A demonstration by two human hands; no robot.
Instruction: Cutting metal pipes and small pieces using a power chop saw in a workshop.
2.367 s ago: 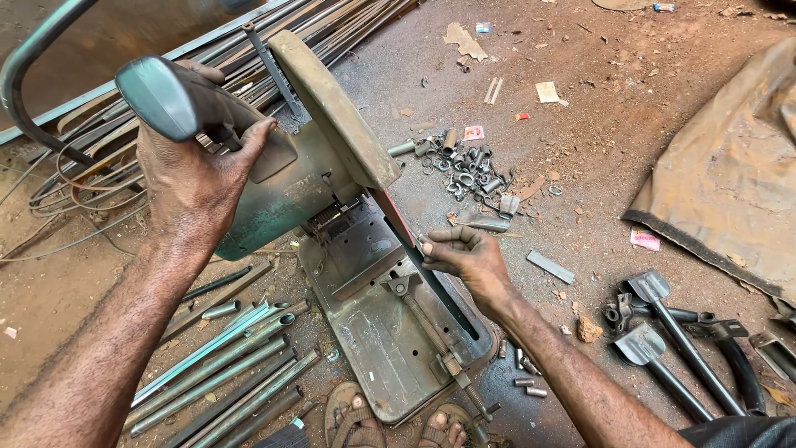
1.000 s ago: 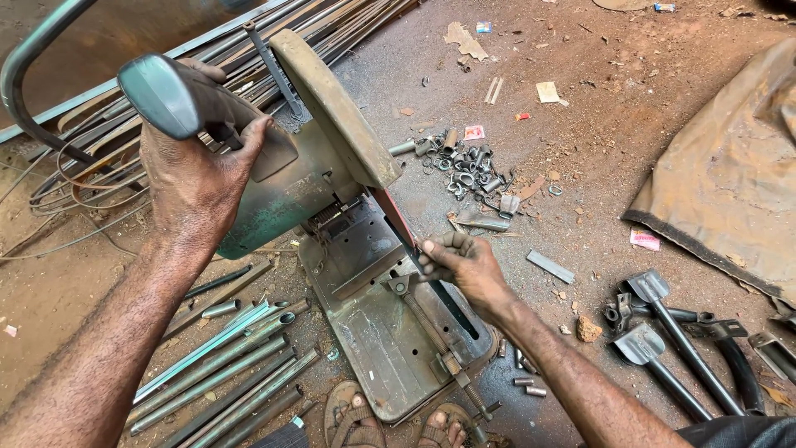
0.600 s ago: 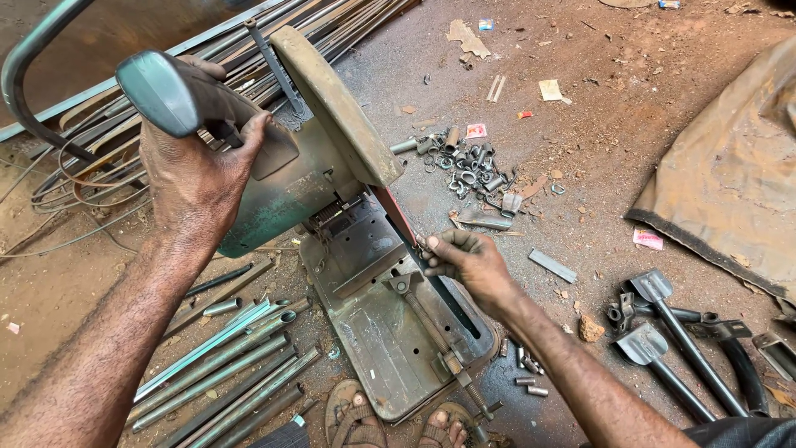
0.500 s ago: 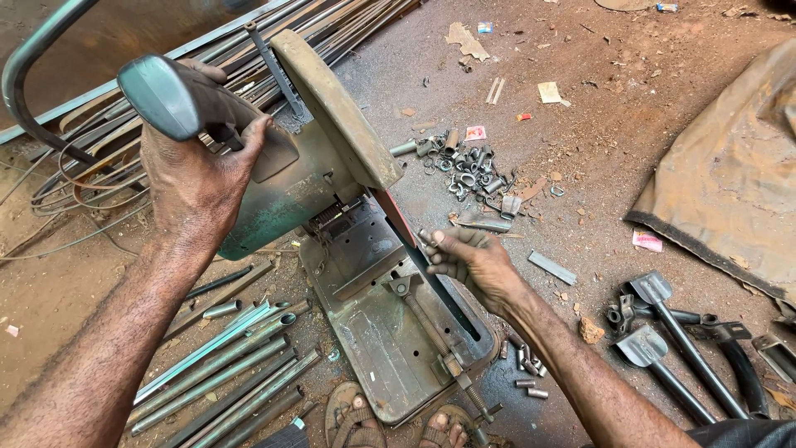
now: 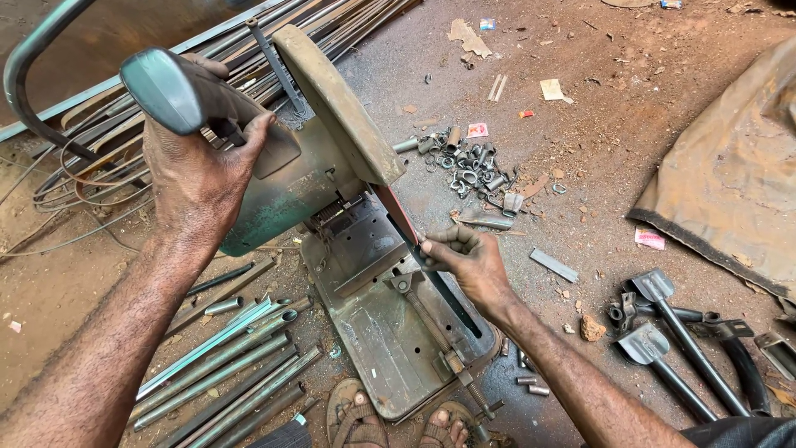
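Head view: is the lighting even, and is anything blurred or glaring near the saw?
Head view: soft, even daylight, faint shadows, no glare; left hand on the saw handle and right hand at the cutting disc are sharp; frame edges bend slightly.

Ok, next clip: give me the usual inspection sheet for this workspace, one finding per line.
Surface: bare dirt floor, dusty, scattered with debris.
Job's things: green chop saw, blade arm raised over its base plate.
Clutter: pile of short cut tube pieces; long tubes at lower left; flat-ended tools at right.
Hands: left hand grips the saw handle; right hand rests at the blade slot, what it pinches is unclear.
Cables: dark hose looping from the handle.
Surroundings: brown tarpaulin; sandalled feet.
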